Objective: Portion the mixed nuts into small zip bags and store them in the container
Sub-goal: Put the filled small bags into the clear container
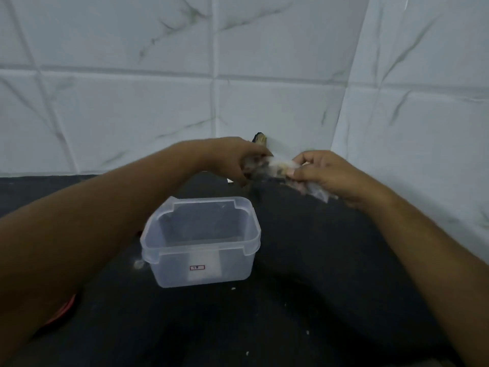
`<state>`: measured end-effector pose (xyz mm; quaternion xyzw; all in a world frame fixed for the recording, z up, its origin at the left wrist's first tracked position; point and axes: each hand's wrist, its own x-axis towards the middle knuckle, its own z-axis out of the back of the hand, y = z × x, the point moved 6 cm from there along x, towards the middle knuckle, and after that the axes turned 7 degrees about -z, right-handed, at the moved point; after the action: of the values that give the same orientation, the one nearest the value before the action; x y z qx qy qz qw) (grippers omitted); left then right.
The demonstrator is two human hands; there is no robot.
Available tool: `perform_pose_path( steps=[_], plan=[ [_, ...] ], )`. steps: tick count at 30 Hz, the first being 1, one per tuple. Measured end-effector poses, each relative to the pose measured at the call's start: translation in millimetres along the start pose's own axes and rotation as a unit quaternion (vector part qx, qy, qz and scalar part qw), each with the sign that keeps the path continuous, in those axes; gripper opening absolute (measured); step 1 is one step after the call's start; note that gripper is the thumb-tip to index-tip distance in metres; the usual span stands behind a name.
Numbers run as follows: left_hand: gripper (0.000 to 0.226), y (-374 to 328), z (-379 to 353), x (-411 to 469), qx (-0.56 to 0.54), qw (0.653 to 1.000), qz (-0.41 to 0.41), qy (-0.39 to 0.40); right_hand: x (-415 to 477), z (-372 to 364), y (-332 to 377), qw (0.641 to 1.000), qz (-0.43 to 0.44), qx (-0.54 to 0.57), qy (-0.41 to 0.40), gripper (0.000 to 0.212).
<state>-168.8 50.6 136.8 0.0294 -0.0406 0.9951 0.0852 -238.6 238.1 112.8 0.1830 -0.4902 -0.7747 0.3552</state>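
The only marking in view stood on the container (238, 263), which sat on the worktop (317, 274) below the left grip (238, 160) and nearer the person than both grips. A white label (209, 256) showed on the container's front wall, low and near the middle. On the lower left part of the label was a small red-edged box (197, 267) with two or three dark characters inside. They were too small and blurred to read with any certainty; the first may have been a "1". The rest of the label looked blank. The bag (275, 168), pinched between the left grip and the right grip (317, 172), was blurred, and no print could be read on it.
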Motion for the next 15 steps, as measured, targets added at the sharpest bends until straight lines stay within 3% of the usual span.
perform_pose_path(
  steps=[5, 8, 11, 13, 15],
  plan=[
    [0.041, 18.6, 34.3, -66.6, -0.010, 0.993, 0.018, -0.120, 5.9, -25.8, 35.6, 1.000, -0.009, -0.015, 0.002, 0.017],
    [0.027, 36.1, 27.8, -103.2, -0.020, 0.993, 0.078, -0.084, 9.7, -55.8, 50.6, 0.996, 0.026, -0.081, 0.007, 0.027],
    [0.009, 49.3, 11.1, -129.0, -0.031, 0.990, 0.123, -0.065, 8.0, -87.4, 55.3, 0.988, 0.027, -0.135, 0.065, 0.038],
    [0.018, 52.7, 1.6, -138.1, -0.043, 0.985, 0.154, -0.062, 6.3, -104.0, 55.3, 0.978, 0.025, -0.188, 0.087, 0.036],
    [0.020, 52.7, -1.3, -141.2, -0.036, 0.980, 0.185, -0.071, 3.6, -114.0, 60.7, 0.960, 0.054, -0.269, 0.051, 0.025]
  ],
)
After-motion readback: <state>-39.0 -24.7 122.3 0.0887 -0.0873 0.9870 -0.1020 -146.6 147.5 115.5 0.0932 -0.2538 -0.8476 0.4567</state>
